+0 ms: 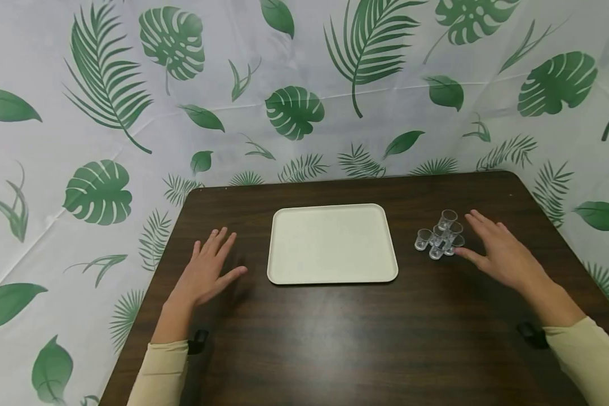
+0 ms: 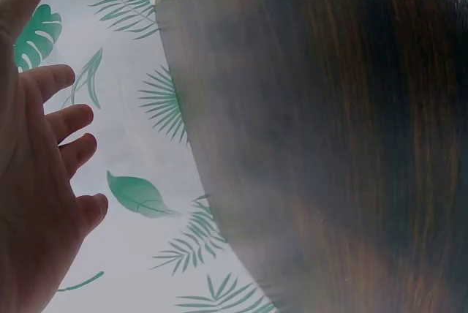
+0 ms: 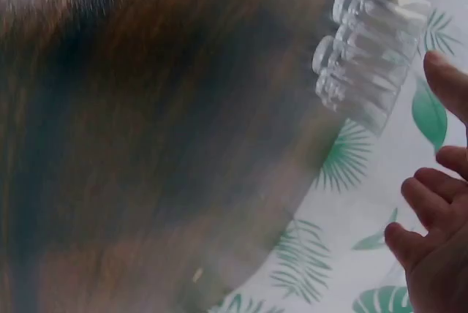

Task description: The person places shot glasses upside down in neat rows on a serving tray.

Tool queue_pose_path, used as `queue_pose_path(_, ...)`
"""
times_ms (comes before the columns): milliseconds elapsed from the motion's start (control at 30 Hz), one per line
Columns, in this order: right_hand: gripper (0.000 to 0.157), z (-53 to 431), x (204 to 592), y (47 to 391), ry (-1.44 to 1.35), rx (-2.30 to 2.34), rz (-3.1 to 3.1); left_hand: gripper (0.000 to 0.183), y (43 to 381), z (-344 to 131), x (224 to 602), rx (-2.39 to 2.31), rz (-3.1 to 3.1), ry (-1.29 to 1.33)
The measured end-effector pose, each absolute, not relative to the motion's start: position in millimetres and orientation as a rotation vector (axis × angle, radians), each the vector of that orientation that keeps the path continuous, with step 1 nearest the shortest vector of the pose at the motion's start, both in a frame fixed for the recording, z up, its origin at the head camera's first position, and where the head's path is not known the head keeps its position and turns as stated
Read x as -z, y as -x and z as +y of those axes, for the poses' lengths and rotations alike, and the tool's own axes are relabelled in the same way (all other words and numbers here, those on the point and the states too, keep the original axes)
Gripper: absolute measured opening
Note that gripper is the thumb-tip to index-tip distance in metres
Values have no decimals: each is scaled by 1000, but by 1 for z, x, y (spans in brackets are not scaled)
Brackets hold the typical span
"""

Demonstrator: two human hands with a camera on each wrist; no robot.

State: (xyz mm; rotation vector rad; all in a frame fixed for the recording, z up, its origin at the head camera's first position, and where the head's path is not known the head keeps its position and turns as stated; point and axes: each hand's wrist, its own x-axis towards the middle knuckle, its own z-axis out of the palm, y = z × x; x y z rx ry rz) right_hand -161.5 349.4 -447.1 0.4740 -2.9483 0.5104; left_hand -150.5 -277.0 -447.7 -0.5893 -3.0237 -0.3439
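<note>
A cluster of several small clear shot glasses [image 1: 437, 252] stands upright on the right part of the table; the right wrist view shows these glasses [image 3: 373, 50] too. My right hand [image 1: 504, 254] is just right of them with fingers extended, its thumb near the closest glass; whether it touches cannot be told from the head view. A cream rectangular tray [image 1: 332, 243] lies flat near the table's middle with nothing on it. To the tray's left, my left hand [image 1: 205, 273] hovers over the table, fingers spread and holding nothing. Its palm side shows in the left wrist view.
The dark wood-grain table [image 1: 325, 349] has rounded corners. Behind it and along its sides hangs a white cloth [image 1: 243, 51] printed with green leaves. A dark wrist strap [image 1: 199, 341] sits at the left cuff, another [image 1: 533, 335] at the right.
</note>
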Motion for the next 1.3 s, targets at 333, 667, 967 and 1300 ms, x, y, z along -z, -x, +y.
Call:
queue_pose_path(333,76,348,461,160,-43,-734,-3019,90,152,-268,468,547,-3078,608)
queue_pose_path(667,63,349,484,159,14,-983,-2964,94,162,-252,486,613,-3117,660)
queue_pose_path(967,56,342,492,165,66,-1045,-2919,97,169,-236,493,689,-3141,708)
queue_pose_path(1300,56,340,497,169,111,-1064,-2884,99,172,-231,499,677,-3164,722)
